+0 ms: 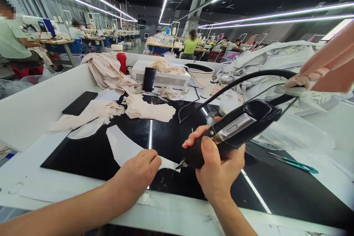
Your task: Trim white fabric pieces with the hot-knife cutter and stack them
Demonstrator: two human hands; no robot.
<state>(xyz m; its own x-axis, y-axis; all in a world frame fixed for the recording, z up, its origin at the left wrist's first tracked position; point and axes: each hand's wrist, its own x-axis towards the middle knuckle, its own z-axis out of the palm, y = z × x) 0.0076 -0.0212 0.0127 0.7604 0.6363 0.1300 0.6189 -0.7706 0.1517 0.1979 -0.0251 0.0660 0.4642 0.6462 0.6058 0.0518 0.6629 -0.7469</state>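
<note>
Head view: a white worktable (24,177) with a black glossy mat (276,188) laid on it is seen from above and in front.
Right hand (218,166): clenched around a black corded hand tool (235,129); the tool's pointed tip is brought down at the edge of a white fabric piece (124,147).
Left hand (138,173): curled, fingers pressed down on the near end of the white fabric piece, just beside the tool tip.
Fabric piece: laid flat on the black mat, near its front left part, between the two hands.
Cord: a black cable (249,77) is arched from the back of the tool toward the right, over the table.
Edges: the mat's front edge runs just behind the wrists; a raised white wall (35,99) bounds the table on the left.
Open room: bare mat is left to the right of the tool, up to teal-handled scissors (295,163); behind the hands the mat is bare up to a stack of beige cut pieces (146,108).
Back of table: a heap of beige lace fabric (107,70), a red bottle (122,62), a white box unit (163,77) with a dark phone (149,79) leaned on it.
Left side: a second dark phone (79,102) is laid flat near the wall.
Writing: no brand or label can be read.
Other people: a sleeve and hand (318,70) are seen at the right edge.
</note>
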